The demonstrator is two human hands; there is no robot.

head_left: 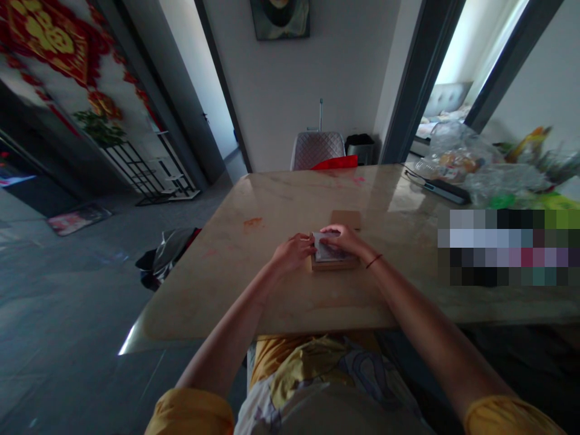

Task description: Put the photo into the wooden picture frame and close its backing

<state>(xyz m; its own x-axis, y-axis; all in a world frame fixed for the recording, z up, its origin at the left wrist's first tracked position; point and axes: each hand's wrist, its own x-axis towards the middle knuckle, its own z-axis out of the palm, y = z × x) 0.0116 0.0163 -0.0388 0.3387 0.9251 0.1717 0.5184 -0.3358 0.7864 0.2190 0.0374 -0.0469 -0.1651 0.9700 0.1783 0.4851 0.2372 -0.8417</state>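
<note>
On the head view, the only feed I have, the brown box sits just right of the frame's middle on the pale tabletop, with a greyish, shiny packet lying in or on it; I can't tell how deep. I see the left hand at the box's left edge, its fingers bunched close together, but whether they pinch the wall or merely brace it I can't tell. The right hand arches over the packet, its fingers somewhat spread, and I can't make out a firm pinch there either. My main worry is that surface: if it is as slick as it looks, a light hold could slip and let the packet drop. If the packet fits tightly, pulling without the left hand bracing could drag or tip the box. A flat brown piece lies just above the right hand in the frame, so shoving the box that way might push it along. The dark device and plastic bags, upper right, look too far off to interfere.
</note>
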